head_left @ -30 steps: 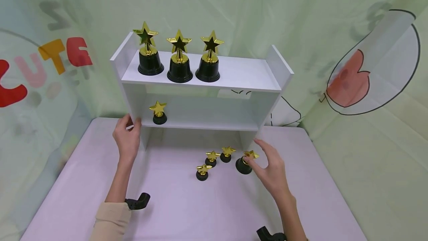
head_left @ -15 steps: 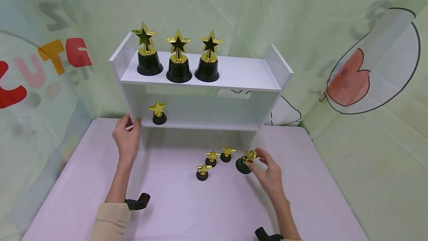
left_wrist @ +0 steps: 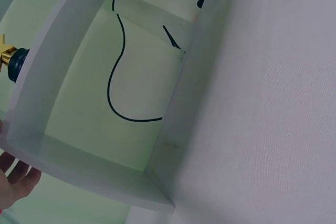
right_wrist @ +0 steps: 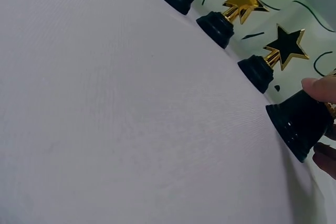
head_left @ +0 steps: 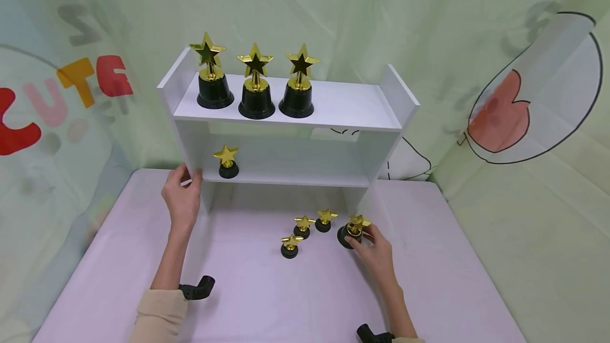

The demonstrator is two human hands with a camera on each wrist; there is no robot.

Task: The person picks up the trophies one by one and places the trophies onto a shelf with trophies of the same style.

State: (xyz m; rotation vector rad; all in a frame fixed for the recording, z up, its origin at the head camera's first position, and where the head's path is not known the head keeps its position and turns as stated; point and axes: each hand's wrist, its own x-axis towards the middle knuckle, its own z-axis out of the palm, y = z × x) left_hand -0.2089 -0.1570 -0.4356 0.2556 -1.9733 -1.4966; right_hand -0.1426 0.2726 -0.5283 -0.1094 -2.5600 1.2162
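Observation:
A white two-tier shelf [head_left: 333, 105] stands at the back of the table. My left hand [head_left: 187, 180] grips the front edge of its left side panel; the fingertips [left_wrist: 18, 179] show at that panel's edge in the left wrist view. My right hand [head_left: 362, 238] holds a gold star trophy with a black base [head_left: 347, 234] that stands on the table by the shelf's right leg. In the right wrist view the thumb [right_wrist: 321, 88] and fingers pinch its base [right_wrist: 302, 124]. Three small star trophies [head_left: 303, 226] stand just left of it.
Three large star trophies [head_left: 256, 89] line the left part of the top shelf. One small trophy [head_left: 227, 162] stands at the left of the lower shelf. A pale tablecloth [head_left: 295, 300] covers the table and printed fabric hangs behind.
My right hand has come down and left from hovering open over the black-based trophy and now grips it. The left hand has stayed on the shelf's side panel.

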